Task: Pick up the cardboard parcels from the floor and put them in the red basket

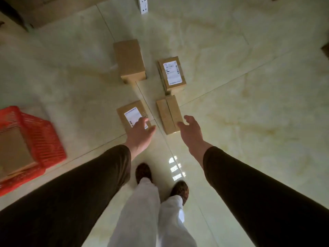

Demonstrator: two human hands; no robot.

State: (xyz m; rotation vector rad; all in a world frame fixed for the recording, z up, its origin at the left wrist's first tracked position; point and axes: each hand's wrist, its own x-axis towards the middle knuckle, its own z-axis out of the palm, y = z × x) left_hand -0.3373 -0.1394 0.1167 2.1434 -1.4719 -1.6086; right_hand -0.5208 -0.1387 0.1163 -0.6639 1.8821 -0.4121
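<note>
Several cardboard parcels lie on the pale tiled floor ahead of me. A near-left parcel (130, 114) carries a white label, and my left hand (140, 133) hovers over its near edge, fingers spread, holding nothing. A plain near-right parcel (169, 114) lies beside it; my right hand (191, 130) is open at its near right corner. Farther off sit a plain brown parcel (130, 60) and a labelled parcel (171, 73). The red basket (41, 136) stands at the left with a cardboard parcel (14, 152) inside.
My feet (144, 172) in dark shoes and white trousers stand just behind the parcels. A white power strip (143, 4) lies at the far top. Brown cardboard or furniture (53, 9) fills the far left corner.
</note>
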